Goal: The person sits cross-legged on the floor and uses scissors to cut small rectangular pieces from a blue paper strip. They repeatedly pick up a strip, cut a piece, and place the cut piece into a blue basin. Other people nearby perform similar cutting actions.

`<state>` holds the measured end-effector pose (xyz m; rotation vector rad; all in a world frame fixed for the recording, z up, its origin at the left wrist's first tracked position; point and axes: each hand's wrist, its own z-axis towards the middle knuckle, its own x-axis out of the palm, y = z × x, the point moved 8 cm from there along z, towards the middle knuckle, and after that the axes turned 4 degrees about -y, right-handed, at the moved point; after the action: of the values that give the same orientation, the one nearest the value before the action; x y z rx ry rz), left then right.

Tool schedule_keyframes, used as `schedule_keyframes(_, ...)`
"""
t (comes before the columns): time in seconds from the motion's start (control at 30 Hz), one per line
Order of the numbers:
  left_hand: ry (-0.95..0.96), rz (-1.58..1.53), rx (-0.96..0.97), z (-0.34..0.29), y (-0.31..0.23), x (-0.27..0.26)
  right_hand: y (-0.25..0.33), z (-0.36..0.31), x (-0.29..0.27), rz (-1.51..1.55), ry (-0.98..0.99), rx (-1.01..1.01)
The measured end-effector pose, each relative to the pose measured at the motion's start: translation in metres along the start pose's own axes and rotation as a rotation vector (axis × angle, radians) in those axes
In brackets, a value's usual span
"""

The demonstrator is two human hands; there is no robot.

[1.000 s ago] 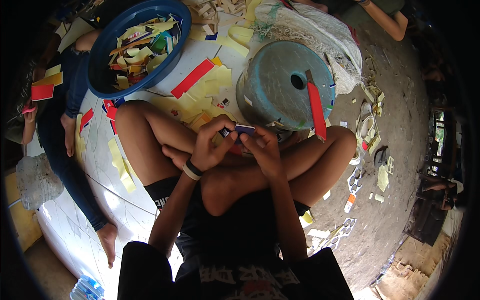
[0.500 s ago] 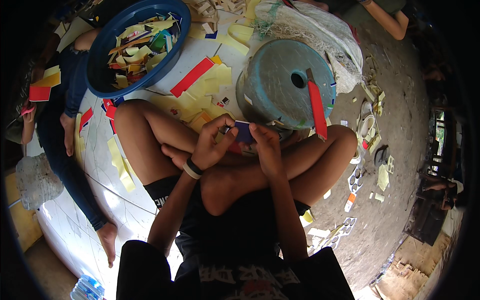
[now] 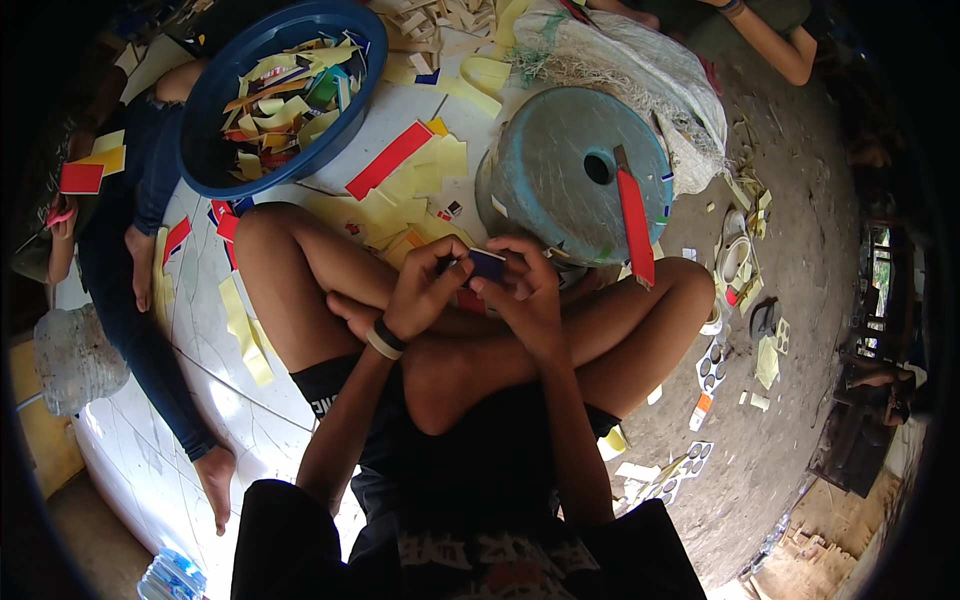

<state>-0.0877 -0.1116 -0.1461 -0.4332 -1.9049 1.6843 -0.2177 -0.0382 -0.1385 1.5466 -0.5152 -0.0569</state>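
Above my crossed legs, a small dark purple piece of card (image 3: 487, 265) sits between my two hands. My left hand (image 3: 425, 290) pinches its left edge between thumb and fingers. Around its right side curl the fingers of my right hand (image 3: 525, 295), with the thumb at the lower edge. A bit of red card (image 3: 468, 300) shows below my hands, partly hidden. Just beyond my right knee stands a grey-blue round drum (image 3: 560, 160) with a hole in its top. A long red strip (image 3: 635, 225) leans across the drum's right side.
At the far left is a blue basin (image 3: 375, 75) full of card scraps. Yellow offcuts (image 3: 440, 160) and a red strip (image 3: 388, 160) lie on the tiles. A white sack (image 3: 690, 110) rests behind the drum. Another person's leg (image 3: 160, 360) stretches along the left.
My right hand has shifted its fingers on the purple card, the index finger now raised over the upper edge and the thumb lower. The card has tilted slightly.
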Motion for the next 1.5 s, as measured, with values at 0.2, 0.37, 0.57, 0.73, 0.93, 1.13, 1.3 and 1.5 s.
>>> schedule_keyframes(0.2, -0.012, -0.071, 0.0, 0.001, -0.004, -0.002, 0.014, -0.005, 0.005, -0.409, 0.025, -0.137)
schedule_keyframes(0.37, -0.011, -0.052, -0.075, -0.001, -0.004, -0.007, 0.036, -0.011, 0.008, -0.577, -0.157, -0.328)
schedule_keyframes(0.57, -0.01, -0.156, -0.158, -0.005, 0.0, -0.002, 0.055, -0.024, 0.021, -0.84, -0.201, -0.654)
schedule_keyframes(0.73, -0.003, -0.164, -0.205, -0.003, 0.007, -0.001, 0.057, -0.026, 0.024, -0.902, -0.201, -0.712)
schedule_keyframes(0.93, -0.064, -0.19, -0.256, -0.004, 0.011, 0.003, 0.055, -0.023, 0.025, -0.902, -0.192, -0.685)
schedule_keyframes(1.13, -0.059, -0.154, -0.257, -0.003, 0.007, 0.006, 0.059, -0.027, 0.03, -0.986, -0.191, -0.775)
schedule_keyframes(1.3, -0.078, -0.139, -0.233, -0.006, 0.003, 0.008, 0.062, -0.033, 0.03, -1.004, -0.252, -0.799)
schedule_keyframes(1.5, -0.003, -0.263, -0.323, -0.009, -0.002, 0.01, 0.061, -0.035, 0.025, -1.0, -0.303, -0.766)
